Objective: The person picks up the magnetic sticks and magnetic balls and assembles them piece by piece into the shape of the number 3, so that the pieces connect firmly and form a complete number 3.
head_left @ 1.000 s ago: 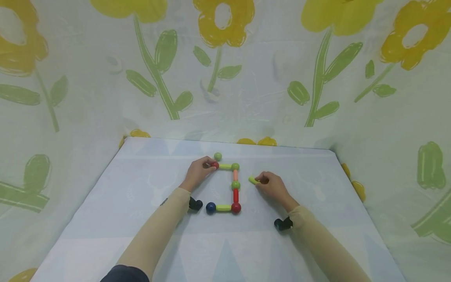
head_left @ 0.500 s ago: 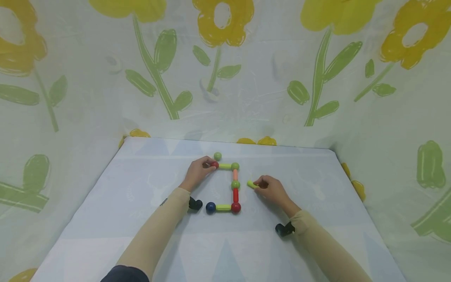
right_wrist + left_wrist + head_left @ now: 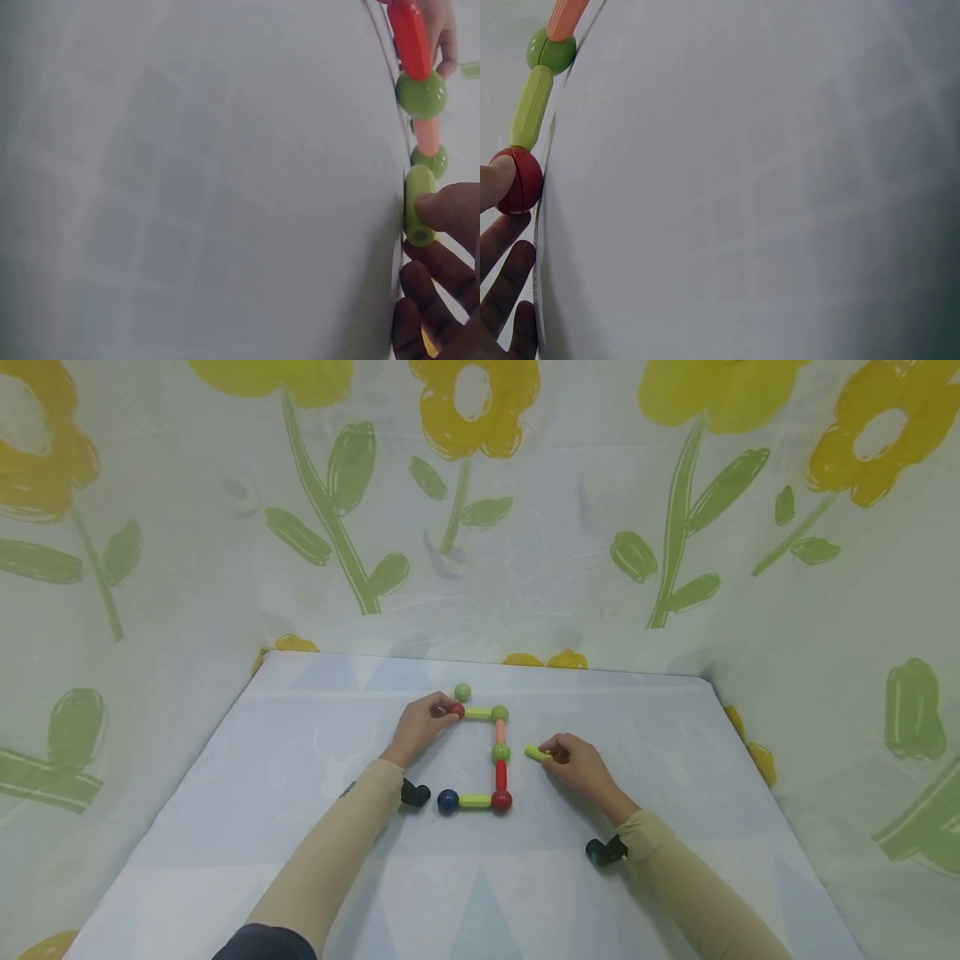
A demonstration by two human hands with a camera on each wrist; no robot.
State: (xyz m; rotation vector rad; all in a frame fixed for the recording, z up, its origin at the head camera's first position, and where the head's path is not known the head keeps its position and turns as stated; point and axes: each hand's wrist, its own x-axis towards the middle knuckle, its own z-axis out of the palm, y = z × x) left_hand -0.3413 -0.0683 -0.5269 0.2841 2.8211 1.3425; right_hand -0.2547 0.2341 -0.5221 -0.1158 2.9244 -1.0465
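On the table lies a joined chain of balls and rods shaped like a squared bracket open to the left. My left hand point(image 3: 422, 724) pinches the red ball point(image 3: 523, 181) at its far left end, thumb on top. A yellow-green rod point(image 3: 532, 109) links that ball to a green ball point(image 3: 499, 714). From there an orange rod point(image 3: 500, 732), another green ball point(image 3: 500, 752) and a red rod point(image 3: 501, 775) lead down to a near red ball point(image 3: 501, 801). My right hand point(image 3: 581, 767) pinches a loose yellow-green rod point(image 3: 420, 206), apart from the chain on its right.
A loose green ball point(image 3: 462, 692) lies just beyond the left hand. The chain's near end has a yellow-green rod point(image 3: 474, 801) and a dark blue ball point(image 3: 447, 802). A flower-printed curtain point(image 3: 555, 552) stands behind the white table point(image 3: 300, 852).
My right hand has shifted slightly nearer with the loose yellow-green rod, which now points a little more toward the middle of the chain. The left hand stays on the red ball.
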